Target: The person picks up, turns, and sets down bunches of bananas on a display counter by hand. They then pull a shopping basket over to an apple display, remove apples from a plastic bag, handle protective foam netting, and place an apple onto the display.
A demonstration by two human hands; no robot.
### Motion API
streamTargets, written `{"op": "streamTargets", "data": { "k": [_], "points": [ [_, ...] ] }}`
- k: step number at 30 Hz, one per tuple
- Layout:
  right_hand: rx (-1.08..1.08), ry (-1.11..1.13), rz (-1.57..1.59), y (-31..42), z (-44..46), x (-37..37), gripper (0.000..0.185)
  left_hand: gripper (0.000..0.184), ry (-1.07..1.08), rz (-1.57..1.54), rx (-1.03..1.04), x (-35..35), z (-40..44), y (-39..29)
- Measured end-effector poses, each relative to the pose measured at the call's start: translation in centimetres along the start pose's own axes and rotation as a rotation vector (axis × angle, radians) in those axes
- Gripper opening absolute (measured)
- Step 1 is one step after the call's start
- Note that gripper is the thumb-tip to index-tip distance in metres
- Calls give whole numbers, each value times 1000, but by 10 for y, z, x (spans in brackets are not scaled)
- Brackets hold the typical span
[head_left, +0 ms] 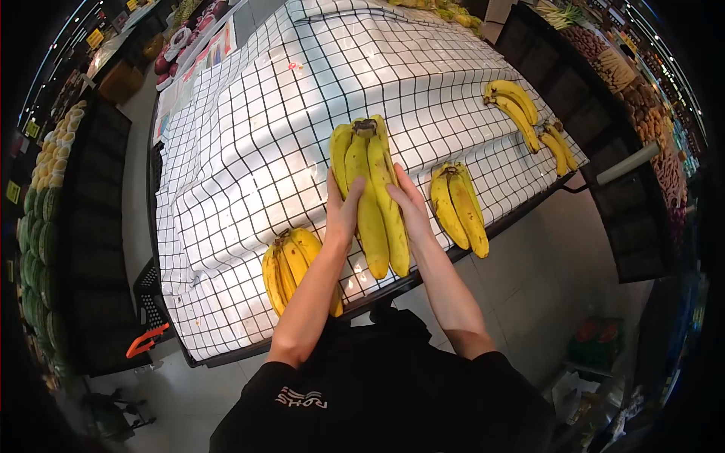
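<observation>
Between my two hands is a bunch of greenish-yellow bananas [370, 204], its dark stem end pointing away from me and its tips toward me. My left hand [343, 208] grips the bunch from the left side, thumb on top. On the other side my right hand [410, 202] grips it, also with the thumb on top. Fingers under the bunch are hidden. A yellow bunch of bananas [298, 260] lies at the near edge, partly covered by my left forearm. Right of my right hand lies another bunch of bananas [459, 208], its tips over the table edge.
A white checked cloth [249, 151] covers the display table, rumpled in places. Further right lie a banana bunch [513, 106] and smaller bananas [559, 149]. A black basket with an orange handle [147, 340] stands at the left corner. Produce shelves [91, 226] line both sides.
</observation>
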State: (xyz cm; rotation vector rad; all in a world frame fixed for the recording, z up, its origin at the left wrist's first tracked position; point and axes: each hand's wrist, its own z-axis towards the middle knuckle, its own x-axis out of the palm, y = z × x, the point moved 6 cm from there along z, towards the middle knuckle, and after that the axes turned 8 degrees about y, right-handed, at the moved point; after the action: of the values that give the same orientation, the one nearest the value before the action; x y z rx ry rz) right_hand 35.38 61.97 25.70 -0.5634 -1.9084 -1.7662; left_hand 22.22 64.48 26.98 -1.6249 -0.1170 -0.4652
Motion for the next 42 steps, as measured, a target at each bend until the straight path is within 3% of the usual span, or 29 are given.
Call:
{"op": "streamTargets", "data": {
  "k": [5, 14, 18, 20, 26, 32, 34, 40, 42],
  "points": [
    [-49, 159, -69, 2, 50, -13, 71, 64, -34, -4, 72, -7, 39, 6],
    [-65, 215, -194, 0, 81, -15, 75, 56, -23, -12, 138, -15, 63, 9],
    [-84, 197, -255, -4, 84, -21, 76, 52, -45, 46, 149, -12, 63, 1],
    [-84, 184, -470, 5, 81, -16, 75, 51, -45, 62, 132, -13, 64, 0],
    [-119, 231, -524, 1, 91, -23, 72, 49, -50, 94, 183, -14, 65, 0],
    [-97, 230, -521, -4, 93, -27, 72, 36, -60, 341, 235, -17, 68, -9],
    [-212, 219, -708, -5, 96, -27, 72, 32, -122, 320, 279, -21, 67, -10],
    [-204, 209, -736, 0, 97, -22, 70, 31, -139, 380, 291, -24, 67, -10],
    [-222, 167, -880, 1, 97, -23, 67, 31, -140, 397, 282, -28, 70, -8]
  ]
}}
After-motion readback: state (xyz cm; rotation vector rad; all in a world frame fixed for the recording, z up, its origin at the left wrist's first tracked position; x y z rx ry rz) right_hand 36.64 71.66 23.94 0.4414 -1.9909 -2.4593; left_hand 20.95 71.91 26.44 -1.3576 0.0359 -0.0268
